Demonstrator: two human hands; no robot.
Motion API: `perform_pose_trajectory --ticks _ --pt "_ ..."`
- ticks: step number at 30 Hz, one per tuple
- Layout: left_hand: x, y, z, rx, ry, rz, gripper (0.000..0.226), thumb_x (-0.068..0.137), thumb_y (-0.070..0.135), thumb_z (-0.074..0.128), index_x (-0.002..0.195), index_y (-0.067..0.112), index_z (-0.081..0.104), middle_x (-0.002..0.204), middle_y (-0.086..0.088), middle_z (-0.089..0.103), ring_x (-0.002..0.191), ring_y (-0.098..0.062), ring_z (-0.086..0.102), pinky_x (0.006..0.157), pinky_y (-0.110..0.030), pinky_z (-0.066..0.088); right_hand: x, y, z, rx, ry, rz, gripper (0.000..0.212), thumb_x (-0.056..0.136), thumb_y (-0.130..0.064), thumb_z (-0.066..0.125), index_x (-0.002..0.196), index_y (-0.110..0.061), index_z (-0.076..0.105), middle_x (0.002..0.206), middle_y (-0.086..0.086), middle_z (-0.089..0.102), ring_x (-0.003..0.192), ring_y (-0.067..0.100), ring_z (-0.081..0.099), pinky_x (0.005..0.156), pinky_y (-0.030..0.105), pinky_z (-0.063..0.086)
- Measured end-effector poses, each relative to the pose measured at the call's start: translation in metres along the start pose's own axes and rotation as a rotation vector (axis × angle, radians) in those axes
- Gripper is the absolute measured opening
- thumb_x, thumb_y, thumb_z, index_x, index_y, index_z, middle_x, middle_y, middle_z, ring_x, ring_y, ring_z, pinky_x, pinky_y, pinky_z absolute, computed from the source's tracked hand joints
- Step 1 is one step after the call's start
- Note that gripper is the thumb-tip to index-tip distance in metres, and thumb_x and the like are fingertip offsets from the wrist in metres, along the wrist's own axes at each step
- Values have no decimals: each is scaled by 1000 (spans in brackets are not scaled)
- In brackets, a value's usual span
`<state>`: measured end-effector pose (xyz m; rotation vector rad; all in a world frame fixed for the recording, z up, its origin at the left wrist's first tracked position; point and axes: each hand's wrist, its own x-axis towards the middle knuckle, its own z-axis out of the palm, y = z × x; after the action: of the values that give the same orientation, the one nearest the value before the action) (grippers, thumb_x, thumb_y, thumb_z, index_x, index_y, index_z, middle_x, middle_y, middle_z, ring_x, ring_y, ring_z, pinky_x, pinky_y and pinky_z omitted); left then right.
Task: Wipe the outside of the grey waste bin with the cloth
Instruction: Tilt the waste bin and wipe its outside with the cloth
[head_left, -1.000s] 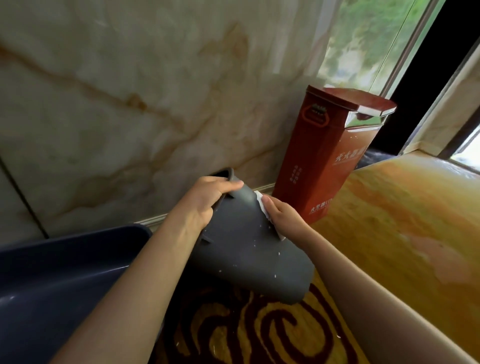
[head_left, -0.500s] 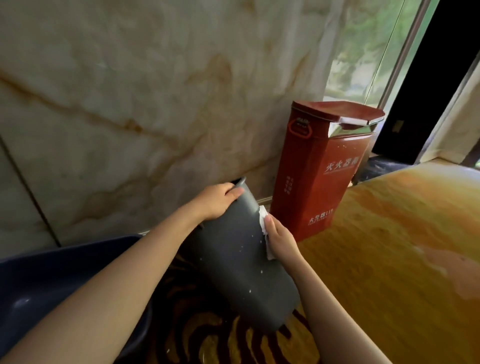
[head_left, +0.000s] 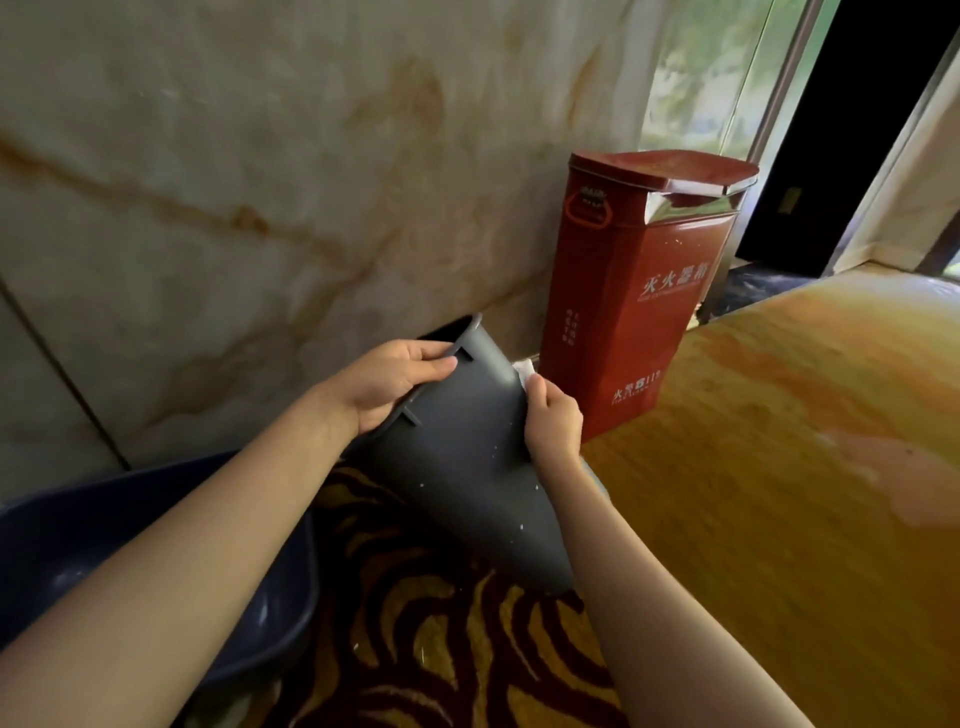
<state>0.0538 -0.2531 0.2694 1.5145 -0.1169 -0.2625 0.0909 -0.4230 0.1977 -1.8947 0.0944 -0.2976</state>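
The grey waste bin (head_left: 467, 467) is tilted, its open mouth up and away toward the wall, its base low near me. White specks dot its side. My left hand (head_left: 389, 387) grips the bin's rim at the upper left. My right hand (head_left: 553, 421) presses a white cloth (head_left: 523, 371) against the bin's right side; only a corner of the cloth shows above my fingers.
A tall red metal box (head_left: 639, 291) with white lettering stands just right of the bin against the marble wall (head_left: 260, 182). A dark blue tub (head_left: 104, 561) sits at lower left. Patterned carpet (head_left: 441, 649) lies below, glossy orange floor (head_left: 779, 467) to the right.
The bin has swung more upright and my left hand shifted along the rim. My right hand with the cloth slid along the bin's right side toward the rim.
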Motion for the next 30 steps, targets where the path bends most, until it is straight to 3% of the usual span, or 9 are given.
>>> perform_pose_trajectory --ticks 3,5,8,10,16,19,22,25,30 --pt "6 0 -1 1 -3 8 23 92 7 46 97 16 66 77 0 77 71 -12 73 61 -23 57 -28 -7 5 143 123 -147 43 96 -28 40 57 -27 57 57 -17 54 63 3 55 72 35 40" --pt "10 0 0 4 46 21 21 92 8 47 94 16 66 73 2 77 68 -10 72 60 -21 56 -47 -11 17 161 109 -259 30 97 -27 41 99 -23 70 101 -14 66 105 10 60 97 36 40" --pt "18 1 3 -59 154 47 18 91 7 48 87 12 65 61 3 74 57 -5 69 54 -17 54 -80 -13 40 65 -84 -435 37 98 -27 37 133 -20 49 137 -18 37 140 10 27 115 27 20" --pt "21 2 3 -71 201 48 16 91 7 48 88 10 64 60 5 73 58 -3 68 58 -16 55 -87 -12 46 -39 -157 -521 42 100 -29 30 141 -23 35 146 -18 22 144 7 10 118 28 8" --pt "18 5 9 -72 247 6 23 91 8 48 109 0 60 75 -3 69 57 -4 68 59 -17 56 -64 3 34 -308 -215 -596 48 99 -36 25 144 -41 10 159 -5 6 144 4 -8 117 29 -6" --pt "19 7 14 -56 275 -1 28 91 9 49 117 1 56 83 -6 65 54 -5 68 57 -19 56 -56 24 26 -264 -262 -515 44 96 -47 11 138 -53 -1 154 -19 -5 139 -8 -15 115 22 -12" --pt "21 11 13 -38 297 -27 33 92 11 49 123 2 54 85 -5 64 68 -12 66 66 -26 54 -52 55 10 -164 -232 -302 38 96 -50 9 130 -60 -3 154 -18 -2 140 -7 -11 118 29 -8" --pt "22 12 11 -27 330 -33 35 91 11 49 126 1 52 86 -5 62 76 -16 60 73 -28 50 -49 87 -9 -189 -207 -145 43 97 -43 10 140 -42 3 159 -7 1 143 1 -6 119 35 -4" --pt "23 12 17 -27 344 -37 35 91 10 51 125 2 52 86 -6 63 75 -15 61 69 -28 51 -53 91 -11 -118 -76 58 50 100 -38 12 147 -24 8 159 -5 3 145 5 -1 120 36 -1"
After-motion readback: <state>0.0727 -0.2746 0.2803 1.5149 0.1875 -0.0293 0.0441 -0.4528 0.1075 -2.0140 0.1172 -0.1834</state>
